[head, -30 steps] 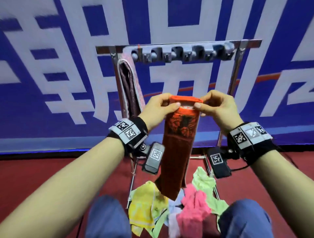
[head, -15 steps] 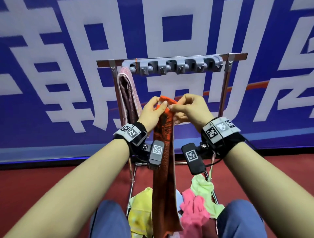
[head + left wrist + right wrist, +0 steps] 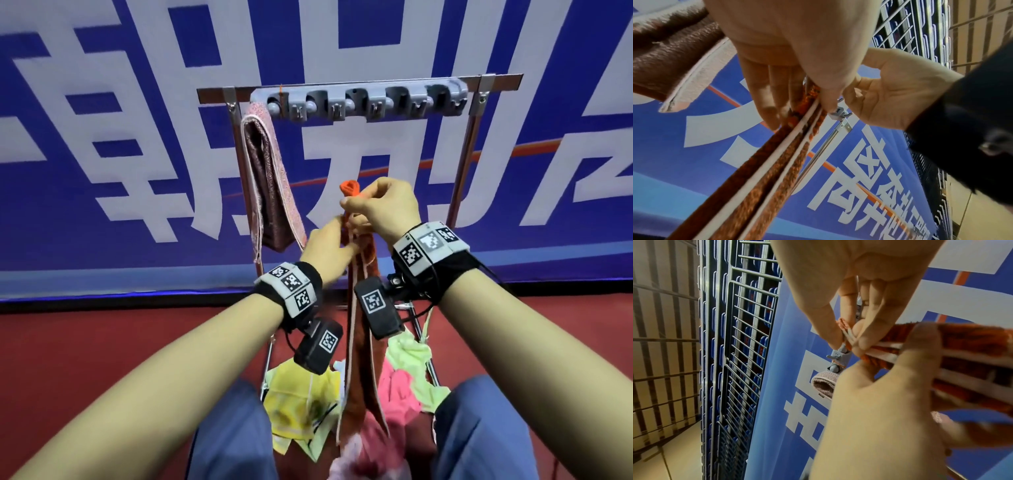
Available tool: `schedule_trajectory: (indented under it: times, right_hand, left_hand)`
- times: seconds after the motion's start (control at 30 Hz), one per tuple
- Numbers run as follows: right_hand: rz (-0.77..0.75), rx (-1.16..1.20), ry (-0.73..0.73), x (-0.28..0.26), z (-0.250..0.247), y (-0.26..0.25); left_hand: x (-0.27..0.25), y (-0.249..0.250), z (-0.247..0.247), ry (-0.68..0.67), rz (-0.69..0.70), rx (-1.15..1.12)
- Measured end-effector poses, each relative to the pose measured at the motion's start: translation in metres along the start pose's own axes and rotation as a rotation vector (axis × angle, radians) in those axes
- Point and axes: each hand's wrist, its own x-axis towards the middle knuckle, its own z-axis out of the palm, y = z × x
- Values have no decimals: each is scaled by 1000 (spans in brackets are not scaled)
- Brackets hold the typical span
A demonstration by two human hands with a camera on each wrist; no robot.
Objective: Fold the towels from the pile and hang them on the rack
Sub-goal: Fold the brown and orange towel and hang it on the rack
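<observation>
An orange towel [image 3: 359, 342] with white edging, folded into a narrow strip, hangs in front of the rack [image 3: 356, 102]. My right hand [image 3: 346, 202] pinches its top, and a small orange loop [image 3: 349, 187] sticks up above the fingers. Just below, my left hand [image 3: 337, 240] grips the strip between thumb and fingers [image 3: 777, 100]. In the right wrist view the right fingers [image 3: 865, 337] pinch the loop [image 3: 842, 325] close under the rack's grey clip bar [image 3: 838, 356]. A pink-brown towel [image 3: 270, 185] hangs folded at the rack's left end.
The pile lies low between my knees: a yellow towel [image 3: 298, 401], a pink towel [image 3: 397, 390] and a light green towel [image 3: 411, 356]. A blue and white banner [image 3: 102, 137] stands behind the rack. Several clips on the bar are free to the right.
The towel has gone from a wide fold to a narrow strip. My hands came together; the left slid down below the right, which now pinches the top alone.
</observation>
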Motion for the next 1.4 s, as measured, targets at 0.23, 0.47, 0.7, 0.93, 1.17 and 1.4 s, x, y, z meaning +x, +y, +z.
schedule_trajectory:
  times: [0.23, 0.47, 0.7, 0.93, 1.17, 1.4]
  right_hand:
    - [-211, -105, 97, -5, -24, 12]
    - [-132, -784, -116, -26, -10, 74]
    - [-116, -814, -80, -25, 5, 75]
    - [-180, -671, -5, -38, 3, 78]
    - [-283, -556, 70, -47, 17, 75]
    - [-131, -671, 66, -34, 1, 80]
  left_hand:
    - [21, 11, -20, 86, -32, -260]
    - [27, 21, -28, 88, 13, -280]
    - [19, 31, -34, 93, 57, -206]
    - [23, 21, -42, 211, -44, -224]
    - [19, 39, -41, 285, -23, -191]
    - [14, 43, -45, 280, 43, -69]
